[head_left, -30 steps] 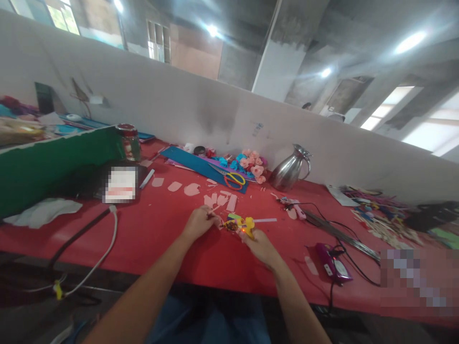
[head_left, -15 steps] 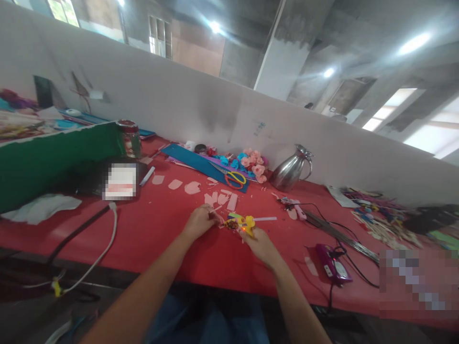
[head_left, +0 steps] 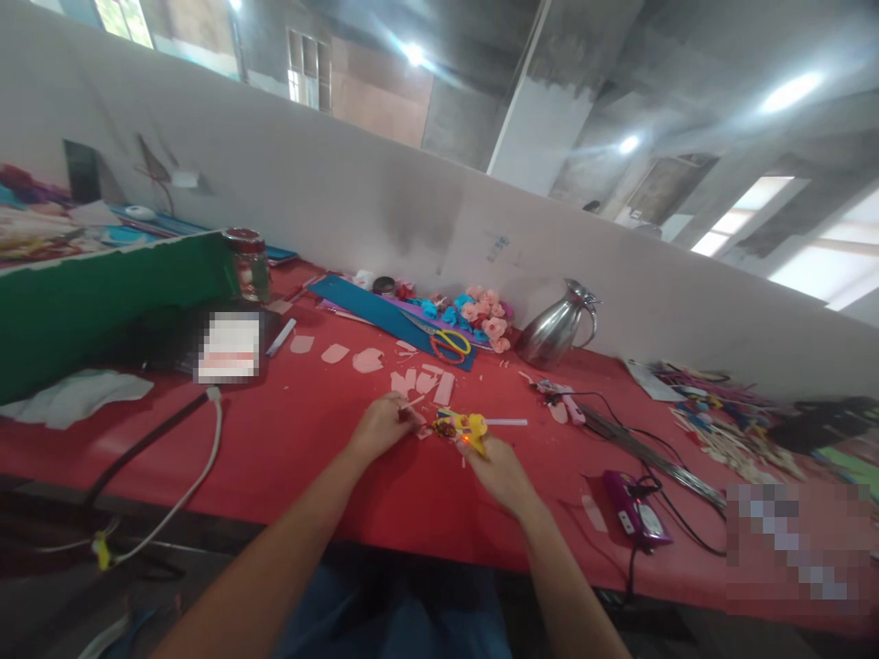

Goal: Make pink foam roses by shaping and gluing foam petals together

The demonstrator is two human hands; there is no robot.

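My right hand (head_left: 495, 465) is wrapped round the handle of a yellow hot glue gun (head_left: 473, 425), where a small red light glows. A pale glue stick (head_left: 506, 422) pokes out of its back end, and its nozzle points left toward my other hand. Closed in a pinch, my left hand (head_left: 382, 426) has a small pink paper piece (head_left: 411, 402) at its fingertips, close to the nozzle. Just beyond both hands lie cut pink paper pieces (head_left: 443, 388) on the red table (head_left: 412, 499).
Scissors (head_left: 450, 344) with yellow and red handles rest on blue sheets (head_left: 371, 305). Behind them are pink paper flowers (head_left: 493, 322). To the right stand a metal jug (head_left: 558, 328) and a purple power strip (head_left: 635, 509) with cords. A green box wall (head_left: 110, 297) and a jar (head_left: 247, 265) are left.
The glue gun has shifted very slightly left toward my left hand. Both hands otherwise keep nearly the same places and grips.
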